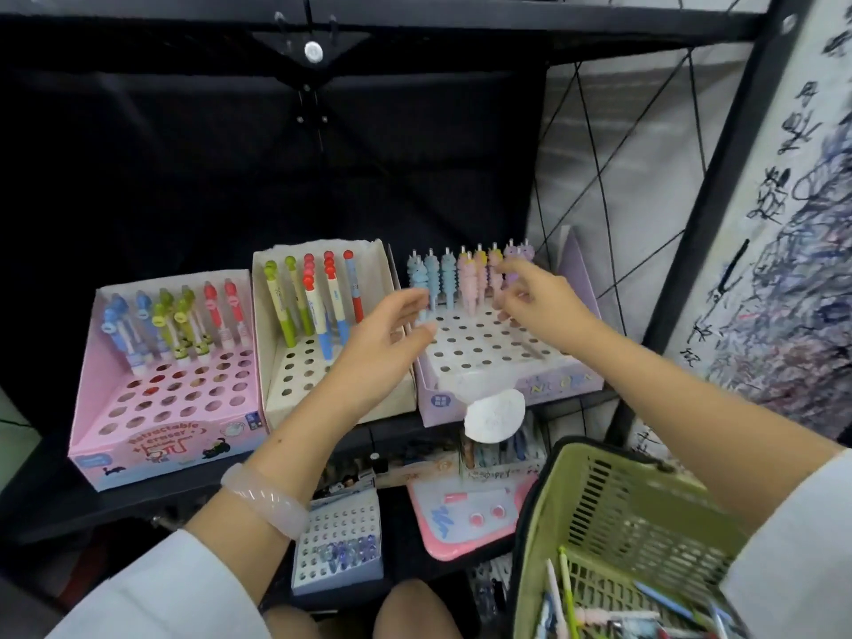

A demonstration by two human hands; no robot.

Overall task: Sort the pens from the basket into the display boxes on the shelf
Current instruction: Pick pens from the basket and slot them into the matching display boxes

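Reaching over the lilac display box point(507, 385), left hand point(392, 329) spread loosely, right hand point(539, 302) fingers relaxed, neither holding anything

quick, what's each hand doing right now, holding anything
Left hand: open, fingers relaxed, holding nothing, in front of the purple display box.
Right hand: fingers curled at the pink pens; motion blur hides any grip.

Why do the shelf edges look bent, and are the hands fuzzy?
Head view: the wide lens bows the black shelf frame near the edges. Both the left hand and right hand are smeared by motion blur, while the pink display box stays fairly sharp. The shelf's back is dark, unlit.
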